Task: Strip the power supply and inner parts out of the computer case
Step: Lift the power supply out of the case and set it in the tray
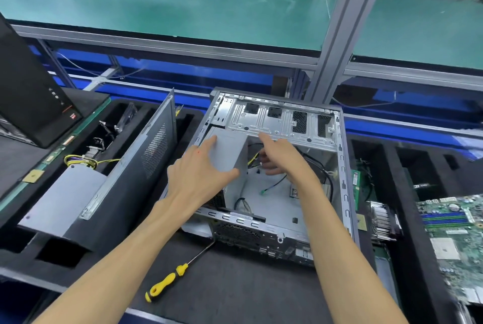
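An open grey computer case [345,166] lies on its side on the black foam mat. Inside at its left sits the grey power supply [230,148]. My left hand [201,169] rests flat on the power supply's top, fingers spread and thumb along its near edge. My right hand [279,153] reaches into the case beside the power supply, its lower fingers curled among the yellow and black cables [254,160]; I cannot tell whether it grips them. Loose black wires and a green connector [262,192] lie on the case floor.
A yellow-handled screwdriver [167,280] lies on the mat in front of the case. The removed side panel [146,156] leans over another power supply [65,195] at left. A motherboard [454,240] and heatsink [381,219] sit at right. A black tower [28,98] stands far left.
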`<state>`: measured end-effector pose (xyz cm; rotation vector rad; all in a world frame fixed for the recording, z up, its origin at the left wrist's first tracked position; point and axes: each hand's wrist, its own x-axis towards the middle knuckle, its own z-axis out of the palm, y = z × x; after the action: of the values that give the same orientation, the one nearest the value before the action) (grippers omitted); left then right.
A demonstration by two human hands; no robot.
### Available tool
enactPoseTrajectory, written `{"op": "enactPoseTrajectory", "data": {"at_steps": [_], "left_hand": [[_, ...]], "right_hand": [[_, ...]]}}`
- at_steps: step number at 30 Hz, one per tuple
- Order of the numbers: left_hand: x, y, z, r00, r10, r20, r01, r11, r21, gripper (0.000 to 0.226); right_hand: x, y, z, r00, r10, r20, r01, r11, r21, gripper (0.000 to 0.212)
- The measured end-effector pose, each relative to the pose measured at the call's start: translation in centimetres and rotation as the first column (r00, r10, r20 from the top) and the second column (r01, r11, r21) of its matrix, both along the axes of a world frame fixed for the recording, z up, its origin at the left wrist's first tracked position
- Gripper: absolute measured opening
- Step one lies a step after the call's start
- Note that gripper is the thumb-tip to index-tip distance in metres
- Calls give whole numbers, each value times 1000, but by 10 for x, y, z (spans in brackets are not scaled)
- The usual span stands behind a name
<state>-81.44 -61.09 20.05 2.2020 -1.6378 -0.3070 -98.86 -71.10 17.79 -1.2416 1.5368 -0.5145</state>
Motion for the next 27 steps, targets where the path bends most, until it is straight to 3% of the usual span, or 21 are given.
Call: {"op": "enactPoseTrajectory", "data": {"at_steps": [3,9,13,17,20,22,27], "left_hand": [[2,5,14,1000,-2,2,2,1000,-30,94],[0,13,40,999,8,-53,-13,995,-101,92],[5,14,60,984,29,-177,-49,993,-109,93],[8,17,79,958,13,-286,-57,988,-145,95],[16,15,93,882,0,-472,-69,989,-128,92],[23,15,99,787,-28,-616,-61,991,-123,86],[34,26,103,683,-104,-723,6,991,-136,67]], "right_hand": [[3,9,-2,999,23,47,-28,995,97,71],[12,18,-9,981,-36,191,10,991,137,81],[11,31,-15,948,-57,312,-16,974,226,84],[19,51,-10,823,-141,550,-42,951,306,73],[27,59,3,661,-221,717,16,959,281,63],[29,66,13,616,-262,743,68,957,281,63],[29,87,28,619,-317,718,163,947,277,65]]}}
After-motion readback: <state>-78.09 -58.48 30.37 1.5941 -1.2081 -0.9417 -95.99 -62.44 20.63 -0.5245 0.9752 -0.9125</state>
